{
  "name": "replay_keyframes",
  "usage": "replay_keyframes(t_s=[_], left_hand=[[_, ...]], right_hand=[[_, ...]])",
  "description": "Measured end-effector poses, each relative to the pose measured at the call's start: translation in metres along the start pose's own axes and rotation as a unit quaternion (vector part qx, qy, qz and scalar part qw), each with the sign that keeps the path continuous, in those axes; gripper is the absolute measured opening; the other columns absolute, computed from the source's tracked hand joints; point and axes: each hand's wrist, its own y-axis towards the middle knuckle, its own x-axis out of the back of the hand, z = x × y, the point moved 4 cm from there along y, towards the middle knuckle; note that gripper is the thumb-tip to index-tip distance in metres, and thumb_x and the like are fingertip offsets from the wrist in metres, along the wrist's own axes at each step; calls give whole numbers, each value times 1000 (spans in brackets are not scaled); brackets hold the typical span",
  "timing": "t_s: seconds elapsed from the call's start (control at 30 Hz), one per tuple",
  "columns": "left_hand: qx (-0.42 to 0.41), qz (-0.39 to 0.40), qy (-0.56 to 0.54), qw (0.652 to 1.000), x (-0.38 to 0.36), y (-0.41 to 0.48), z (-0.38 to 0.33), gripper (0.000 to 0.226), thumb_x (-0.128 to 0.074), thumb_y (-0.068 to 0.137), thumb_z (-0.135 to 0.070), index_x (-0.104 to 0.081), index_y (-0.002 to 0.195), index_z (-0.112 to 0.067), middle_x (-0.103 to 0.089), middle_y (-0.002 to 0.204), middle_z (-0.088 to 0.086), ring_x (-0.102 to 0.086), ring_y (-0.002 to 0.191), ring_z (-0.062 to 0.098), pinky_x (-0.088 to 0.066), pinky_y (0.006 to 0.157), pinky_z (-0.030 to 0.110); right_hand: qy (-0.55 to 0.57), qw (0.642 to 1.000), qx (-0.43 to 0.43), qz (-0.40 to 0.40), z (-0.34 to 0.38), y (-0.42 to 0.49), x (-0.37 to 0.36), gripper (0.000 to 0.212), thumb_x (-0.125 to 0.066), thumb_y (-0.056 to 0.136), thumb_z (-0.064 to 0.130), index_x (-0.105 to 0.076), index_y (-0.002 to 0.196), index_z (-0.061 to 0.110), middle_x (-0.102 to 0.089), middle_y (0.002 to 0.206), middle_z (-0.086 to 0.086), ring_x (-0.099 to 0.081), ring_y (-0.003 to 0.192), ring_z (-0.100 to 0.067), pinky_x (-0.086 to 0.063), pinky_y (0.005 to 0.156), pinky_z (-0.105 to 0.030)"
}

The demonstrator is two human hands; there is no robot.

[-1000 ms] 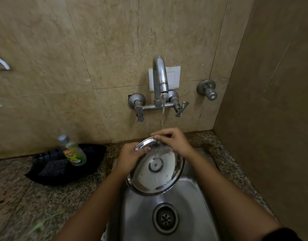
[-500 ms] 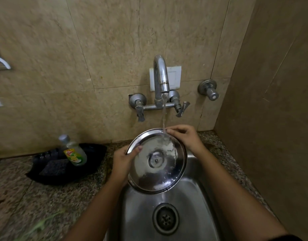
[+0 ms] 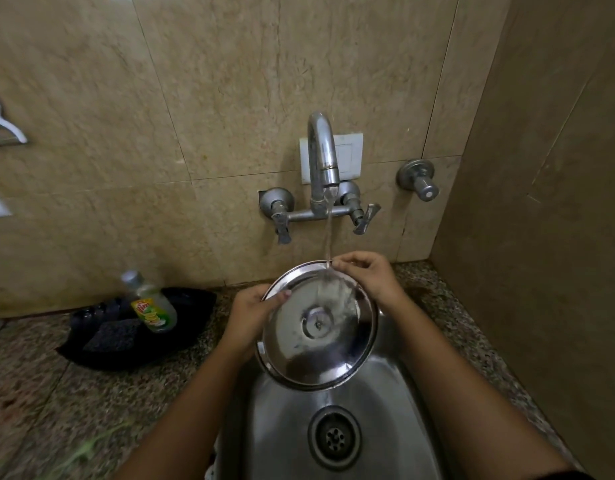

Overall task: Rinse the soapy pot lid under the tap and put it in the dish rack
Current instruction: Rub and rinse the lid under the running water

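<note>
A round steel pot lid is held tilted over the sink, its inner side toward me. Water runs from the tap and lands on the lid's upper rim, streaming down its face. My left hand grips the lid's left edge, thumb on the inner face. At the top right rim my right hand pinches the lid, close to where the stream hits. No dish rack is in view.
A dish soap bottle leans in a black tray with a scrub pad on the granite counter left of the sink. Tap handles and a wall valve stick out of the tiled wall. A side wall stands close on the right.
The lid has been raised and tipped more upright under the stream. My right hand slid from the lid's top face to its upper right rim, and the white suds have washed off.
</note>
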Motion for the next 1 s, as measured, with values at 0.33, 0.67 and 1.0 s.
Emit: replay_keyframes(t_s=[0.33,0.67,1.0], left_hand=[[5,26,61,998,-9,-2,-2,10,-70,81,-9,-73,88,-2,-72,84,19,-65,74,24,-52,71,33],[-4,78,65,995,-20,3,-13,11,-70,81,-7,-75,90,-5,-74,83,15,-68,73,19,-54,67,26],[11,124,84,989,-27,5,-11,15,-69,82,-11,-74,93,-3,-73,87,17,-67,75,20,-51,70,31]], right_hand=[[-24,999,4,28,-4,-1,-9,9,-74,77,10,-73,83,17,-75,77,4,-70,80,-12,-54,79,-32],[-80,992,48,83,13,-3,-37,11,-77,76,12,-74,87,10,-73,83,-4,-69,81,-17,-56,78,-30],[-70,989,65,113,11,-6,-49,10,-76,75,6,-74,85,6,-73,80,-2,-69,77,-16,-57,77,-31]])
